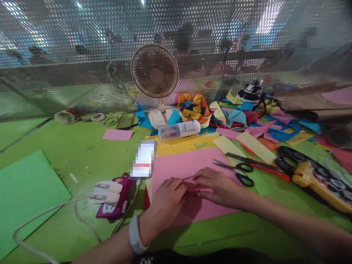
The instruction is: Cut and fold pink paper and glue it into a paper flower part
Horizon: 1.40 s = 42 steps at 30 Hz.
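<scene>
Over a large pink paper sheet (176, 165), both hands meet at a small piece of folded pink paper (191, 187), partly covered by my fingers. My left hand (169, 200), with a pale band on its wrist, has its fingers bent and closed on the paper's left side. From the right, my right hand (217, 186) pinches the other side between thumb and fingers. Black-handled scissors (240, 169) lie just beyond my right hand, partly on the sheet. A lit phone (143, 159) rests left of the sheet with a cable plugged in.
A small fan (155, 73) stands at the back before a perforated metal screen (90, 44). Colourful folded papers (195, 108) pile beside it. A clear-and-white bottle (180, 130) lies ahead. Left are a purple power strip (117, 198) and green sheet (30, 201); right, a yellow-black tool (313, 179).
</scene>
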### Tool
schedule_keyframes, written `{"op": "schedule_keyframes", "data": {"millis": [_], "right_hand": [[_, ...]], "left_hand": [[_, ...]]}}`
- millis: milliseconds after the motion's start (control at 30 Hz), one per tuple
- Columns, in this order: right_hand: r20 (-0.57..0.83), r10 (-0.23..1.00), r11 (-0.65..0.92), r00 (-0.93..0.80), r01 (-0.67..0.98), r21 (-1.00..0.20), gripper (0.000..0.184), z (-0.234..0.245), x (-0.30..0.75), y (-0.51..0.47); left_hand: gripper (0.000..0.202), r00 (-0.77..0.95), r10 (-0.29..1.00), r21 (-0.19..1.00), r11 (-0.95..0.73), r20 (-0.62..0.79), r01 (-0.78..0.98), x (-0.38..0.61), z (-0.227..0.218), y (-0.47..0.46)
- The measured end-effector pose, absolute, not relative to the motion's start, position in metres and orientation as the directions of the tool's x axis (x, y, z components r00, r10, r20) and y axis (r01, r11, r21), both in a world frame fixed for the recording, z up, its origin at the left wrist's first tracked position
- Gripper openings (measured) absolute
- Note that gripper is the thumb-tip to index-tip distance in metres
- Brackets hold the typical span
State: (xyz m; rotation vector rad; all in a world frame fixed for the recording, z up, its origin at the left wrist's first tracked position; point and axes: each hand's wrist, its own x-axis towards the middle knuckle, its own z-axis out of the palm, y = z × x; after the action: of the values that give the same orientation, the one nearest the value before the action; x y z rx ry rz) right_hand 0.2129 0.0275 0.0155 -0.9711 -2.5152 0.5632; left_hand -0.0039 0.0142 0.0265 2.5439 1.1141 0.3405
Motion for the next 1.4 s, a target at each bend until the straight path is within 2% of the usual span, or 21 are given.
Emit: {"op": "schedule_keyframes", "data": {"millis": [233,467,600,667,767,900,1000,1200,1400], "right_hand": [[0.204,0.775,0.583,-0.598,0.552,-0.596,0.013,0.011,0.213,0.028],[0.213,0.797,0.568,-0.565,0.583,-0.581,0.006,0.007,0.209,0.027],[0.195,0.84,0.512,-0.507,0.618,-0.596,0.011,0.005,0.209,0.026],[0.215,0.828,0.537,-0.519,0.621,-0.571,0.018,0.003,0.209,0.025],[0.262,0.765,0.634,-0.589,0.616,-0.468,0.028,0.002,0.209,0.024],[0.29,0.688,0.724,-0.665,0.604,-0.333,0.027,0.001,0.208,0.022],[0.293,0.669,0.743,-0.683,0.602,-0.294,0.025,0.002,0.209,0.021],[0.298,0.658,0.752,-0.691,0.59,-0.294,0.025,0.004,0.209,0.021],[0.3,0.664,0.747,-0.685,0.593,-0.301,0.025,0.002,0.21,0.023]], "left_hand": [[0.014,0.545,0.827,0.546,-0.521,0.134,0.656,-0.003,0.021,0.014],[0.013,0.515,0.855,0.513,-0.47,0.062,0.718,0.001,0.022,0.019],[0.013,0.502,0.865,0.48,-0.45,0.023,0.754,0.003,0.023,0.022],[0.015,0.502,0.864,0.452,-0.461,0.035,0.764,0.003,0.021,0.023],[0.017,0.511,0.856,0.425,-0.494,0.083,0.758,0.002,0.018,0.023],[0.013,0.523,0.843,0.417,-0.523,0.124,0.743,0.001,0.017,0.022],[0.017,0.562,0.812,0.393,-0.573,0.155,0.719,0.001,0.018,0.02],[0.031,0.729,0.624,0.308,-0.778,0.283,0.547,-0.006,0.015,0.018],[0.03,0.747,0.57,0.232,-0.822,0.343,0.52,-0.009,0.01,0.018]]}}
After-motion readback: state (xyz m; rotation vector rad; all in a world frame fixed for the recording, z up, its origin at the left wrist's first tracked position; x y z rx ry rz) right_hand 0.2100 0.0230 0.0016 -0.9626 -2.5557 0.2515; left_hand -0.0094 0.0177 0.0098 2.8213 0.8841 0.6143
